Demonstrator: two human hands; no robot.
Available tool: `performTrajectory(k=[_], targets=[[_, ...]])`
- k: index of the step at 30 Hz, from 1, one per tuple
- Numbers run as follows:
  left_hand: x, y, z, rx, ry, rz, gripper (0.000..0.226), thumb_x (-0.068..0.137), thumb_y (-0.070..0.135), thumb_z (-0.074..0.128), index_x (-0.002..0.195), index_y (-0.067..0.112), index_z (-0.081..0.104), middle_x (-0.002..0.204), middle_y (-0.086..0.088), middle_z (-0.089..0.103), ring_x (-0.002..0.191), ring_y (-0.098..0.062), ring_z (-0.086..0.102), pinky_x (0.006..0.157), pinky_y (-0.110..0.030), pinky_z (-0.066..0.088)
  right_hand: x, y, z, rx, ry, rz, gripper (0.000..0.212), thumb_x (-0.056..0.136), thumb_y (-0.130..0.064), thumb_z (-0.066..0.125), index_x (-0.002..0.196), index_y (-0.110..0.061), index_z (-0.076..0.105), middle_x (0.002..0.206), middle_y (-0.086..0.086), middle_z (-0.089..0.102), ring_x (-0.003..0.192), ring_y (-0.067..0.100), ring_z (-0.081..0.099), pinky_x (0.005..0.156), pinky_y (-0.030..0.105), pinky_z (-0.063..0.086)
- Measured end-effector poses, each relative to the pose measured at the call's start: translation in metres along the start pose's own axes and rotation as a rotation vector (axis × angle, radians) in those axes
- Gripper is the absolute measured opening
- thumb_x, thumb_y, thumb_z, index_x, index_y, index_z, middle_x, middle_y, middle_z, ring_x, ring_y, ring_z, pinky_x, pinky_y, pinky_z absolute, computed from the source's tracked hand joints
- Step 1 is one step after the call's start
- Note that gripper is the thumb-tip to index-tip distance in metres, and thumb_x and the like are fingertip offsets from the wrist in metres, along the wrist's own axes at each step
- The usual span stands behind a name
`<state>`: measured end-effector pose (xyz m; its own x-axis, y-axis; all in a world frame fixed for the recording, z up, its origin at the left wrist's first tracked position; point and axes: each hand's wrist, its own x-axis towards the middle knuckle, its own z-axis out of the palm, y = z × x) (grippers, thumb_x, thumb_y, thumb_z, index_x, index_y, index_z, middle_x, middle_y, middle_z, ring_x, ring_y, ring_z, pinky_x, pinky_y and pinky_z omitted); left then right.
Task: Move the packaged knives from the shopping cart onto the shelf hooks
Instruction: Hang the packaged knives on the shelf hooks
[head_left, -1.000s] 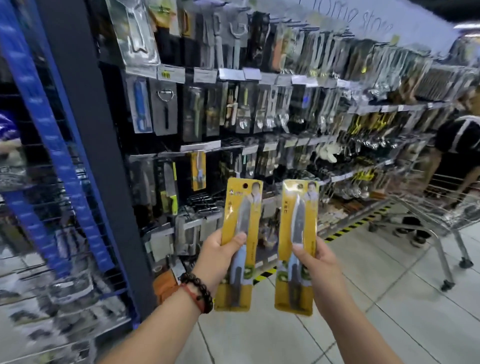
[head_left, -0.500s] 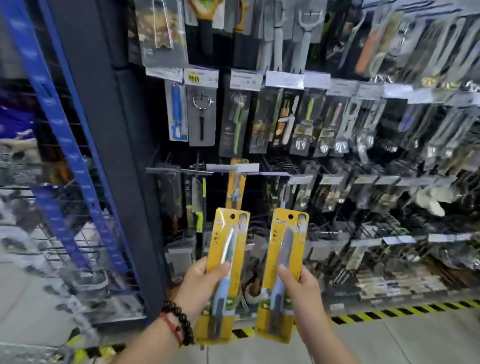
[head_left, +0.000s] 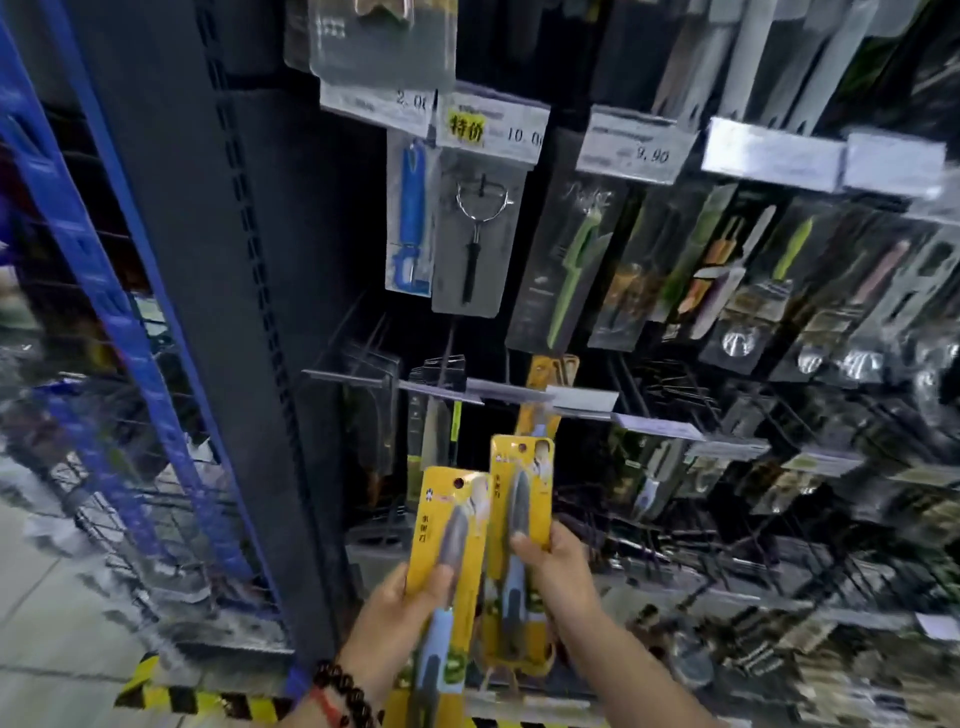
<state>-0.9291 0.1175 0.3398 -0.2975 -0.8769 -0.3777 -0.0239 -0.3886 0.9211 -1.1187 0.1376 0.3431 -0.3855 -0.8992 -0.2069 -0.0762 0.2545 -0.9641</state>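
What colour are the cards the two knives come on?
Yellow, on both knife packs, left and right; the head view shows it.

Both forearms are bare, with no sleeve in view on either. The left hand (head_left: 400, 613) has a bracelet of dark, round, glossy beads (head_left: 345, 693) around the wrist, brown-black in tone, and just beside it a thin red cord (head_left: 326, 707) circling the same wrist. The right hand (head_left: 563, 577) wears nothing on the wrist or forearm. The fingers show no rings, and the visible thumbnails are short and unpainted.
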Motion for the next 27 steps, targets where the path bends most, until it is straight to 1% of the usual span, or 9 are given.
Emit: performTrajectory(k=[4, 6, 9, 12, 14, 16, 22, 25, 27], targets=[[0.023, 0.000, -0.001, 0.037, 0.007, -0.013, 0.034, 0.083, 0.047, 0.061, 0.093, 0.017, 0.071, 0.079, 0.016, 0.073, 0.089, -0.011, 0.066, 0.074, -0.026, 0.048, 0.043, -0.003, 0.011, 0.007, -0.037, 0.011, 0.015, 0.096, -0.015, 0.058, 0.109, -0.019, 0.065, 0.105, -0.003, 0.072, 0.099, 0.016, 0.068, 0.073, 0.023, 0.051], [0.029, 0.000, -0.003, 0.074, -0.003, -0.008, 0.029, 0.088, 0.044, 0.059, 0.085, 0.017, 0.071, 0.066, 0.017, 0.066, 0.079, -0.011, 0.062, 0.068, -0.026, 0.044, 0.058, -0.003, 0.013, 0.014, -0.049, 0.001, 0.014, 0.096, -0.015, 0.058, 0.108, -0.019, 0.065, 0.105, 0.000, 0.072, 0.099, 0.018, 0.068, 0.075, 0.026, 0.052], [0.035, 0.000, -0.003, 0.089, 0.004, 0.030, 0.030, 0.090, 0.041, 0.058, 0.067, 0.022, 0.063, 0.055, 0.017, 0.052, 0.063, -0.007, 0.050, 0.064, -0.028, 0.036, 0.077, 0.000, 0.014, 0.025, -0.034, -0.013, 0.015, 0.096, -0.015, 0.059, 0.108, -0.020, 0.065, 0.107, 0.001, 0.073, 0.101, 0.022, 0.068, 0.089, 0.042, 0.053], [0.040, -0.002, -0.004, 0.056, 0.051, 0.037, 0.032, 0.088, 0.040, 0.059, 0.072, 0.013, 0.064, 0.062, 0.008, 0.049, 0.067, -0.012, 0.047, 0.064, -0.028, 0.033, 0.090, 0.006, 0.015, 0.050, -0.031, -0.017, 0.015, 0.095, -0.013, 0.058, 0.107, -0.019, 0.066, 0.107, 0.006, 0.073, 0.101, 0.027, 0.068, 0.092, 0.050, 0.052], [0.042, -0.006, -0.005, 0.053, 0.047, 0.050, 0.049, 0.085, 0.049, 0.060, 0.090, 0.001, 0.066, 0.075, -0.001, 0.054, 0.075, -0.014, 0.050, 0.069, -0.030, 0.037, 0.095, 0.009, 0.016, 0.057, -0.043, -0.022, 0.015, 0.095, -0.011, 0.058, 0.105, -0.019, 0.065, 0.106, 0.006, 0.072, 0.100, 0.028, 0.067, 0.092, 0.049, 0.052], [0.043, -0.005, -0.005, 0.058, 0.077, 0.053, 0.053, 0.083, 0.052, 0.060, 0.097, 0.002, 0.067, 0.080, -0.002, 0.058, 0.078, -0.015, 0.054, 0.073, -0.031, 0.040, 0.098, 0.009, 0.016, 0.062, -0.067, -0.041, 0.015, 0.095, -0.009, 0.057, 0.106, -0.017, 0.065, 0.106, 0.007, 0.072, 0.100, 0.028, 0.067, 0.093, 0.049, 0.052], [0.049, -0.001, 0.005, 0.041, 0.090, 0.041, 0.039, 0.083, 0.046, 0.060, 0.081, 0.008, 0.068, 0.069, 0.003, 0.056, 0.070, -0.014, 0.052, 0.070, -0.030, 0.041, 0.111, 0.003, 0.012, 0.092, -0.103, -0.037, 0.017, 0.096, -0.009, 0.056, 0.105, -0.020, 0.066, 0.105, 0.003, 0.072, 0.099, 0.023, 0.067, 0.090, 0.039, 0.053], [0.053, -0.001, 0.010, 0.030, 0.090, 0.038, 0.033, 0.083, 0.045, 0.060, 0.071, 0.014, 0.061, 0.065, 0.002, 0.048, 0.066, -0.015, 0.046, 0.066, -0.029, 0.035, 0.119, 0.004, 0.010, 0.107, -0.103, 0.002, 0.015, 0.097, -0.011, 0.056, 0.104, -0.020, 0.066, 0.103, 0.000, 0.072, 0.098, 0.022, 0.067, 0.083, 0.032, 0.053], [0.055, -0.001, 0.012, 0.030, 0.084, 0.050, 0.031, 0.082, 0.044, 0.061, 0.067, 0.016, 0.060, 0.064, 0.003, 0.049, 0.067, -0.015, 0.047, 0.067, -0.029, 0.034, 0.125, 0.005, 0.009, 0.119, -0.115, 0.025, 0.013, 0.097, -0.013, 0.056, 0.106, -0.016, 0.065, 0.106, 0.004, 0.072, 0.100, 0.024, 0.066, 0.083, 0.034, 0.052]])
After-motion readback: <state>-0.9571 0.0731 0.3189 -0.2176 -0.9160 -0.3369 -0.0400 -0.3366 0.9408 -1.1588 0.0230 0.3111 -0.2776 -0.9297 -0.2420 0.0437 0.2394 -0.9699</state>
